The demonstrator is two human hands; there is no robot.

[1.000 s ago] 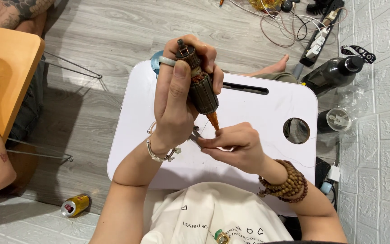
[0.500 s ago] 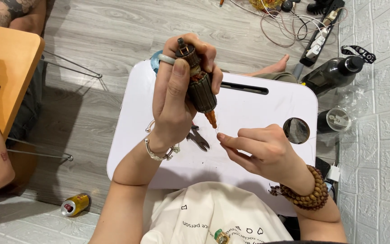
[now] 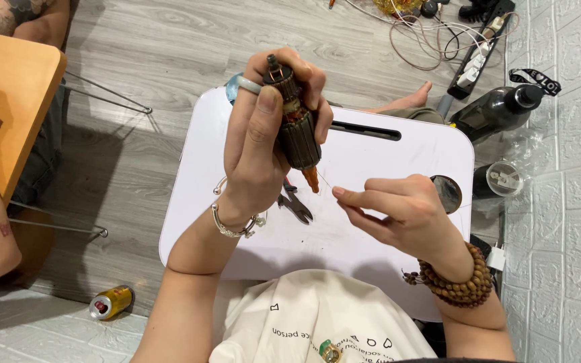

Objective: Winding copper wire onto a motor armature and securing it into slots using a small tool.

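Over the white bench we grip the motor armature upright in our closed left hand, its orange tip pointing down toward our right hand, which pinches a thin wire just beside it, pliers lying below

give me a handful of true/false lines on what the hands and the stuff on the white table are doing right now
1. The left hand grips a dark motor armature. True.
2. The right hand holds the pliers. False: the pliers lie on the white lap table, and the right hand pinches a thin wire.
3. A drink can lies on the floor. True.
4. The beaded bracelet is on the left wrist. False: the beaded bracelet is on the right wrist; the left wrist has a thin metal bangle.
5. The armature rests flat on the table. False: it is held up above the table.
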